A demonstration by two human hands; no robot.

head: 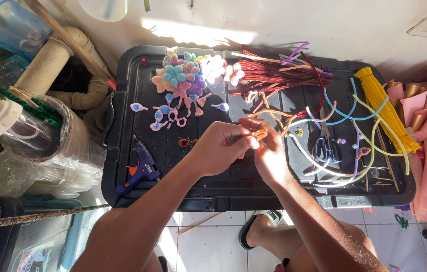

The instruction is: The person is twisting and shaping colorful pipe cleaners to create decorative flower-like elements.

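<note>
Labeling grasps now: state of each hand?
Left hand: closed, pinching the orange pipe cleaner.
Right hand: closed on the same orange pipe cleaner.

Both bare forearms reach forward and converge at mid-frame. The left hand (219, 146) and right hand (266, 151) meet fingertip to fingertip, each grip pinched closed, wrists slightly bent inward.
</note>
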